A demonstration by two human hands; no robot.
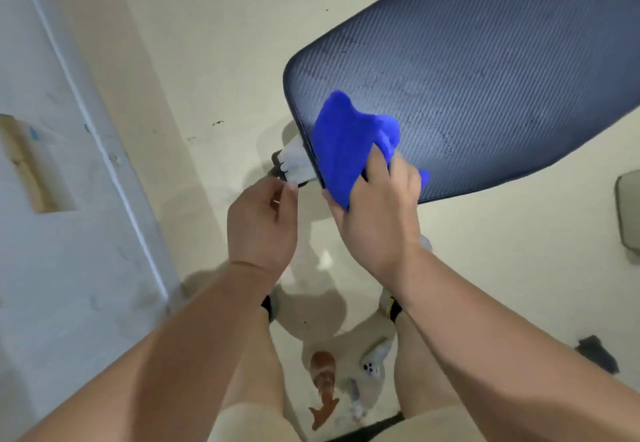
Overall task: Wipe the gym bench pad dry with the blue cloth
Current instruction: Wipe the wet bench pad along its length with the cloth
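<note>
Gripping blue cloth (349,144) on bench pad (485,71), right hand (377,213); left hand (263,223) beside.

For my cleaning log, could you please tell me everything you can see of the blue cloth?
The blue cloth is vivid, soft and plush-looking, bunched into folds rather than spread flat. It lies on the near corner of the dark ribbed bench pad and hangs over its edge. The right hand grips its near end, and a small tip shows beyond that hand. The left hand is apart from it.
</note>
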